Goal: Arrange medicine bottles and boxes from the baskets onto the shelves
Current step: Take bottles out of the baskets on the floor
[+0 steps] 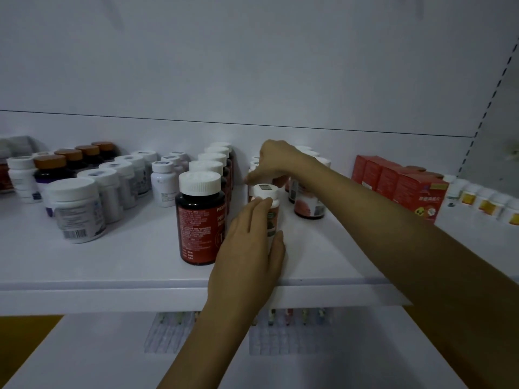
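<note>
Not much legible here tbh. The dark bottle with the red label (196,220) shows white letters starting "PIET", the rest cut off, plus a big "1" lower down. The red box (418,197) has yellow Chinese characters, too blurry. The front white bottle (75,217) has a barcode, digits unreadable.

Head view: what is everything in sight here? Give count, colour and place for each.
shelf: one, white, across the frame
dark bottles: about five, red labels, white caps, row at centre
white bottles: several, rows at left
brown-capped bottles: four, dark, back left
pink-labelled bottles: a few, white caps, right of centre
boxes: about four, red, right
yellow-labelled bottles: several, white, far right
small bottle: one, white cap, centre front
left hand: grips the small bottle
right hand: over the bottles behind it; grip unclear
</note>
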